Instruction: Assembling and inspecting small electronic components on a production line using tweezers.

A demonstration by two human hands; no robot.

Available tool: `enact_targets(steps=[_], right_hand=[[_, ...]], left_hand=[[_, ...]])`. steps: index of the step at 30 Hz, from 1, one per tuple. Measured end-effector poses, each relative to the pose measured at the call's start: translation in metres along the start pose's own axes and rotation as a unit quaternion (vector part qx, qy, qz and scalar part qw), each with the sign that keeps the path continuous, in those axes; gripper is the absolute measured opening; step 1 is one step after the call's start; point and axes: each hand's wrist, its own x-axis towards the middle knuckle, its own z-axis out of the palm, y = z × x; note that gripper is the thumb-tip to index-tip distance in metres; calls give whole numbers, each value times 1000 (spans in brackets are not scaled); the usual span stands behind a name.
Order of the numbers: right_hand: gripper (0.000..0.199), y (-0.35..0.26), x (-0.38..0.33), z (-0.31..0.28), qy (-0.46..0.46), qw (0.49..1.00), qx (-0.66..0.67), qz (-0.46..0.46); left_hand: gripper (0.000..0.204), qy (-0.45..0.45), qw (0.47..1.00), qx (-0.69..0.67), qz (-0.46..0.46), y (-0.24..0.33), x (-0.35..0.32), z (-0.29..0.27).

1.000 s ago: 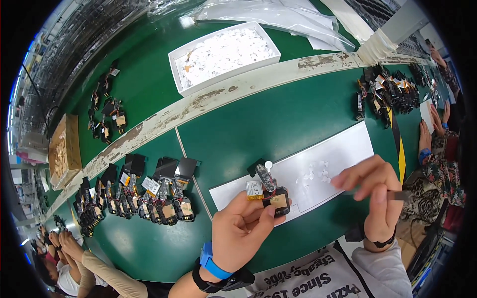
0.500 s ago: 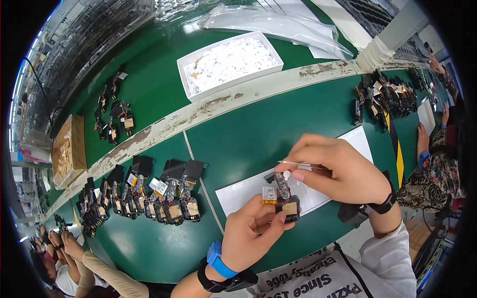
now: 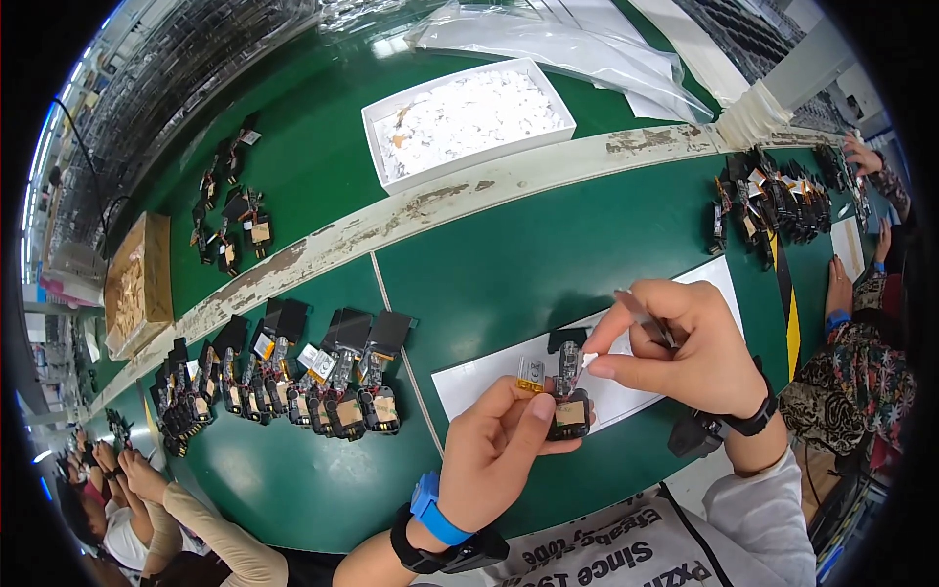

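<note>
Item: small black electronic assembly (image 3: 567, 401) with a clear upper part and a tan label on its lower face, held upright above the near edge of the white sheet (image 3: 626, 377). Left hand (image 3: 499, 450), closed around it, thumb on the lower body and fingers behind; a small yellow block (image 3: 530, 373) sat at the fingertips, just left of the assembly. Right hand (image 3: 680, 342), closed, thumb and forefinger pinching a tiny white piece (image 3: 588, 359) at the assembly's upper right; a thin grey tool (image 3: 641, 315) was gripped among the other fingers. White sheet lay flat on the green worktop (image 3: 489, 264). Left of the sheet: a row of like black assemblies (image 3: 293, 382) laid side by side. Beyond the sheet, past a worn pale strip (image 3: 440, 201) across the worktop: a white tray (image 3: 468, 117) of white scraps, with clear plastic bags (image 3: 567, 44) behind it. Far left of the sheet: a tan cardboard box (image 3: 137, 284). Right of the sheet: another cluster of black assemblies (image 3: 773, 201), and another person's hand (image 3: 839, 284) near the edge.
</note>
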Motion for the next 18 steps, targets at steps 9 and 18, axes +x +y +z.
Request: enact_targets(steps=[9,18], right_hand=[[25,1,-5,12,-25,996,7,-82],[32,3,-6,15,-17,990,-60,-126]], left_hand=[[19,-14,1000,-5,17,-2,-2,-1],[18,20,996,63,61,-5,-4,1]])
